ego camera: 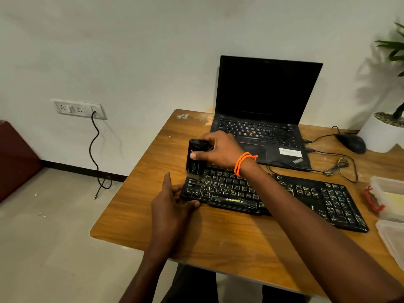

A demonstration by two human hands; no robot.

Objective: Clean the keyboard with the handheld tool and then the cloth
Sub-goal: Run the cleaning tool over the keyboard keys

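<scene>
- My right hand [215, 149] grips the black handheld tool [195, 157], thumb across its front and fingers wrapped over the top; it stands upright with its brush end down on the keyboard [273, 194] at that board's far left corner.
- My left hand [172, 197] is spread, fingers nearly straight, pressing against the keyboard's left end, thumb along its near edge and forefinger pointing toward 12 o'clock.
- The keyboard lies slantwise on the wooden table [218, 232], its right end running out toward 4 o'clock; many keys show pale smears.
- From the keyboard toward 6 o'clock, bare wood runs to the table's near edge; toward 9 o'clock only a narrow strip remains before the left edge drops to the floor.
- At 12 o'clock an open laptop [262, 119] sits just behind the tool, its front edge close to the keyboard's back edge.
- At 2 o'clock, a mouse [352, 142] and its looped cable [341, 167], with a white plant pot [380, 136] beyond.
- At 3 o'clock, clear plastic containers [387, 197] crowd the keyboard's right end.
- I cannot pick out the cloth.
</scene>
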